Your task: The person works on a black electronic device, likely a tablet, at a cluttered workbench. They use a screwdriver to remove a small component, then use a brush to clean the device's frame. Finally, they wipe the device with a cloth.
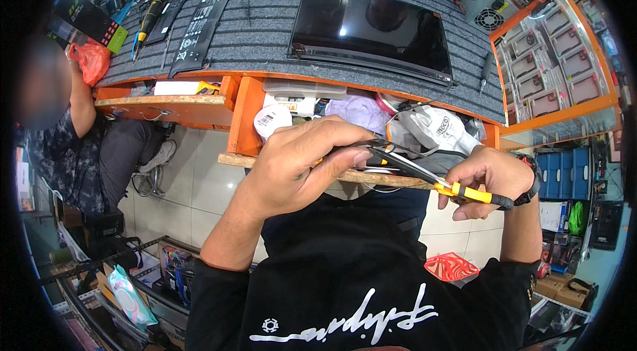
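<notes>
My right hand (488, 182) is closed around a tool with a yellow-and-black handle (472, 194) and a slim, pale metal shaft; its exact kind is unclear. Beside the shaft runs a thin black strip (408, 164), slanting up toward my left hand (308, 158). Thumb and forefinger of that hand pinch the dark far end, partly hiding it. Both hands are held above an open drawer (249, 119). In the drawer lie grey-and-white work gloves (434, 129), a purple cloth (358, 111) and a round white container (271, 121).
On the striped grey bench mat (265, 32) rest a black laptop screen (371, 29), a flat battery (201, 31) and a yellow-and-black screwdriver (151, 16). Another drawer (169, 107) stands open at left, near a seated person (73, 132). An orange-framed display case (564, 59) borders the right.
</notes>
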Demonstrator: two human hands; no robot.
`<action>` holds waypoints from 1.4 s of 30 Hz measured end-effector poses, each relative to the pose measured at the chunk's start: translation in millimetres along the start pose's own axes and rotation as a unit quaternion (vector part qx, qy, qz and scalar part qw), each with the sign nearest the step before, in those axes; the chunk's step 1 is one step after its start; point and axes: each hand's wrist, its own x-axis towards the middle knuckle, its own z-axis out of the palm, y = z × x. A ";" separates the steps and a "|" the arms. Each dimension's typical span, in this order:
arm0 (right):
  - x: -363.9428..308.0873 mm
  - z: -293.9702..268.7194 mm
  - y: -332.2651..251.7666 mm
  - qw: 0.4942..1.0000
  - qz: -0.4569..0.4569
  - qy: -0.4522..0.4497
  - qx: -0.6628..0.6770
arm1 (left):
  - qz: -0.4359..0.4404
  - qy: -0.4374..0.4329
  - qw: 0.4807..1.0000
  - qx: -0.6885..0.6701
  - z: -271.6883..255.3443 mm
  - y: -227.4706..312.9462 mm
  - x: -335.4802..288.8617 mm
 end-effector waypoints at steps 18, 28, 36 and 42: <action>-0.8 6.1 7.4 0.999 -0.006 0.050 -0.010 | -0.128 0.009 0.991 -0.032 -3.0 4.6 -3.6; -57.7 4.4 19.0 0.940 -0.011 0.286 -0.184 | -0.174 0.148 0.968 -0.099 -10.7 -10.0 -19.6; -68.2 -2.7 64.4 0.871 0.162 0.360 -0.292 | -0.208 0.202 0.952 -0.101 -51.5 -1.8 -49.4; -32.4 -13.2 112.2 0.836 0.145 0.331 -0.413 | -0.184 0.203 0.959 -0.070 -64.5 4.5 -57.2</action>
